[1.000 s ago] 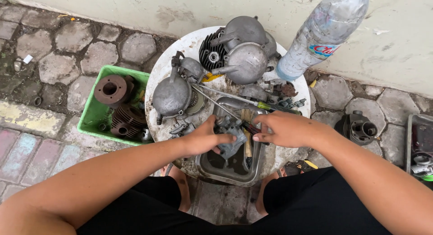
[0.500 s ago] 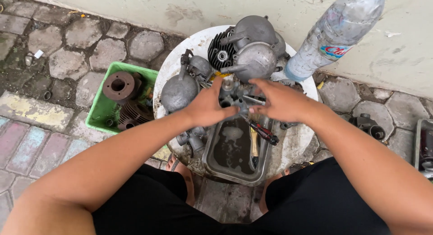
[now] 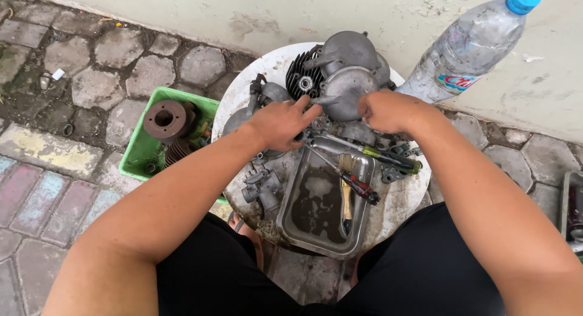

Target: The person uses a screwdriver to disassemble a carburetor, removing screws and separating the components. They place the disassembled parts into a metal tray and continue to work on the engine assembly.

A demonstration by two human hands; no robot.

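While both forearms reached forward over the round white surface (image 3: 243, 103), the left hand (image 3: 280, 123) rested on the grey metal engine parts (image 3: 343, 79) piled at the far side, its fingers curled loosely with the index finger stretched toward a domed grey cover (image 3: 347, 100); whether it gripped anything beneath the palm could not be told. Just beside it, the right hand (image 3: 388, 111) was clenched over a small part at the edge of that same cover, the part itself hidden by the fingers. Nearer the person, a rectangular steel tray (image 3: 306, 216) lay on the surface holding dark oily liquid, and a brush with a pale wooden handle (image 3: 346, 194) lay in it. Across the tray's far corner lay a screwdriver with a red and black handle (image 3: 361, 188), and beyond it a second screwdriver with a green and yellow handle (image 3: 388, 159). A small carburettor body (image 3: 262, 188) stood to the left of the tray. Beside the surface, on the stone paving (image 3: 79, 67), sat a green plastic basket (image 3: 141, 152) containing a rusty brown flanged piece (image 3: 165, 118). A clear plastic bottle with a blue cap (image 3: 470, 46) leaned against the pale wall (image 3: 243, 12) to the right.
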